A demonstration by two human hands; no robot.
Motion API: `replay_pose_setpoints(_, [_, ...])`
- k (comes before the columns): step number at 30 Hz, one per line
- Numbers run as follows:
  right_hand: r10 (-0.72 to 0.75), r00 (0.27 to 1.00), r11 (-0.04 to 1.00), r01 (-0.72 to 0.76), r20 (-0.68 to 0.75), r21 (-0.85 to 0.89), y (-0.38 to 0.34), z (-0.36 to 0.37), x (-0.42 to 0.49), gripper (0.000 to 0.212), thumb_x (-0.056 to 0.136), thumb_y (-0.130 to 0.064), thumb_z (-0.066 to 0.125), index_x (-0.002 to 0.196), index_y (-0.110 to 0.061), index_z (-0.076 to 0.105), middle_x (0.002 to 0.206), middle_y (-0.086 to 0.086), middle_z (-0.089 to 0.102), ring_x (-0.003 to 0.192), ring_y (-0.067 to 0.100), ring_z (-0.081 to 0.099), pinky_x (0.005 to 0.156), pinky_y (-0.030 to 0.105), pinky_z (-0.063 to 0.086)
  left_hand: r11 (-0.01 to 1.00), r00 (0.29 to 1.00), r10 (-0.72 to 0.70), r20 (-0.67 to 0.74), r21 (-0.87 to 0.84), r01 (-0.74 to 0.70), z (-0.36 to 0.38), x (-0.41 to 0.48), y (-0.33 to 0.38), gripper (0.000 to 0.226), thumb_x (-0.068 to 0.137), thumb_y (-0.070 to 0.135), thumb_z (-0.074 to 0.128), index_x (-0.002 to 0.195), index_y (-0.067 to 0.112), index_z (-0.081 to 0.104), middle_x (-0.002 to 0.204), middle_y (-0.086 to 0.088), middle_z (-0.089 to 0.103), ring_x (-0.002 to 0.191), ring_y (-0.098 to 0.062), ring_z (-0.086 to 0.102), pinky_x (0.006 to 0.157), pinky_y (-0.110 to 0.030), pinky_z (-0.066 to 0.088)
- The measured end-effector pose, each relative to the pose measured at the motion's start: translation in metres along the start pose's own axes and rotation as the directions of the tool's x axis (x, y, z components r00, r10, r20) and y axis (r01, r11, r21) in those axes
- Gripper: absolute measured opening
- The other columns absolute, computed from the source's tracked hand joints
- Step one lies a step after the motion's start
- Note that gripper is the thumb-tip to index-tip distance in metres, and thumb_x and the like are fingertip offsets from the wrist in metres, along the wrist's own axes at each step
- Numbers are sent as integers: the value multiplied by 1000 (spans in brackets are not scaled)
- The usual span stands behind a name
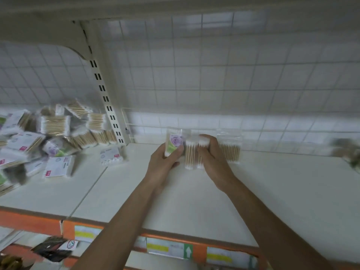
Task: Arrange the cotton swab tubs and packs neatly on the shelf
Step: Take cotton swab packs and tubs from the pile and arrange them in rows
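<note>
White shelf (194, 201) fills most of the view, w/ a wire grid back (214, 75) behind it & a slotted post (105, 98) splitting it into 2 bays.

Left bay: big heap of swab packs (44, 137), piled any which way, some flat, some on edge, labels facing all over. One loose pack (111, 155) lies flat just right of the heap, near the post.

Right bay is where the work is; both arms reach in toward the back. Left hand (165, 162): grip closed round a flower-label tub (174, 144), fingers wrapped on its side, tub upright. Right hand (212, 158): grip curled over the tops of what looks like 2 clear tubs (191, 154), upright, touching each other & just beside the labelled one. Can't tell if they sit on the shelf or hang just above it.

Behind the right hand a clear container (230, 148) of swabs stands upright close to the grid. At the far right edge is a blurred item (346, 152), too smeared to name. Price tags (157, 247) run along the orange front lip.

Progress, my read: early. A row seems to be starting at the back of the right bay, w/ one container placed & approx 3 tubs being lined up next to it. The heap looks unsorted, so most of the job is left, esp the packs.
</note>
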State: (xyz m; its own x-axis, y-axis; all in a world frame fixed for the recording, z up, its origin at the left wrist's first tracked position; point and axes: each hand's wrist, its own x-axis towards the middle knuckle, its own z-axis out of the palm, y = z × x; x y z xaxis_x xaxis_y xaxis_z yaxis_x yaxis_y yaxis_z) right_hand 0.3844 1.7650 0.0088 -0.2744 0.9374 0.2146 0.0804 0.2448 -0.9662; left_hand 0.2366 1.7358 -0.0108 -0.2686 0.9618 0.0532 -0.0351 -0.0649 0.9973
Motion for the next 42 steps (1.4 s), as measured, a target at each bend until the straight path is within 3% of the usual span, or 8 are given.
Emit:
replay_pose_setpoints(3, [-18, 999, 1000, 18, -49, 3, 3, -37, -10, 28, 96, -9, 42, 119, -24, 41, 92, -11, 54, 79, 1, 54, 74, 29, 46, 999, 999, 33, 7, 41, -33, 37, -7, 1, 42, 69, 46, 70, 105, 24, 66, 103, 1, 70, 101, -19, 65, 83, -34, 54])
replay_pose_setpoints(10, [-8, 986, 999, 0, -167, -50, 12, -121, -34, 33, 90, -9, 46, 120, -23, 46, 93, -8, 59, 88, 19, 58, 82, 53, 49, 965, 993, 116, 17, 237, -117, 119, -20, 3, 66, 60, 61, 70, 115, 28, 56, 101, 12, 69, 93, -5, 65, 92, -39, 52])
replay_pose_setpoints(16, [-12, 964, 1000, 4, -267, -31, 18, -182, -55, 36, 77, -21, 51, 111, -31, 49, 97, -19, 59, 87, -6, 58, 80, 28, 51, 952, 986, 138, 88, 263, -157, 188, -32, 1, 52, 72, 44, 77, 116, 30, 53, 104, 13, 68, 96, 0, 63, 89, -28, 50])
replay_pose_setpoints(22, [-11, 930, 994, -28, -367, -102, 35, -239, -73, 43, 83, -5, 58, 122, -21, 50, 109, -10, 59, 102, 10, 58, 87, 31, 50, 940, 980, 144, 140, 290, -180, 247, -34, -11, 51, 73, 35, 79, 117, 22, 56, 108, 14, 65, 89, -6, 66, 80, -23, 53])
replay_pose_setpoints(26, [-10, 903, 989, -55, -430, -137, 41, -271, -91, 42, 83, -11, 63, 121, -23, 50, 101, -24, 54, 92, -9, 53, 74, 8, 43, 900, 970, 144, 196, 381, -211, 279, -34, -27, 53, 70, 38, 81, 115, 21, 60, 107, 13, 65, 98, -3, 61, 84, -22, 52])
replay_pose_setpoints(29, [-15, 872, 979, -87, -489, -185, 46, -291, -108, 44, 83, -9, 63, 124, -19, 50, 102, -18, 54, 89, -8, 53, 70, 1, 40, 860, 969, 124, 216, 464, -213, 302, -37, -34, 42, 70, 40, 81, 103, 22, 63, 98, 12, 65, 91, 2, 58, 72, -5, 45])
replay_pose_setpoints(35, [-55, 838, 967, -90, -542, -238, 52, -321, -140, 46, 84, -9, 63, 126, -21, 47, 117, -1, 55, 108, 15, 53, 90, 30, 46, 797, 953, 62, 297, 559, -226, 352, -42, -48, 27, 68, 40, 81, 83, 25, 64, 84, 14, 70, 76, 5, 64, 64, -4, 45])
replay_pose_setpoints(42, [-97, 792, 961, -83, -603, -265, 62, -346, -157, 44, 81, -5, 63, 103, -38, 45, 101, -13, 53, 94, 3, 54, 83, 23, 45, 687, 890, 95, 447, 618, -383, 408, -42, -54, 28, 71, 33, 76, 91, 18, 63, 86, 6, 69, 81, -11, 65, 73, -22, 50])
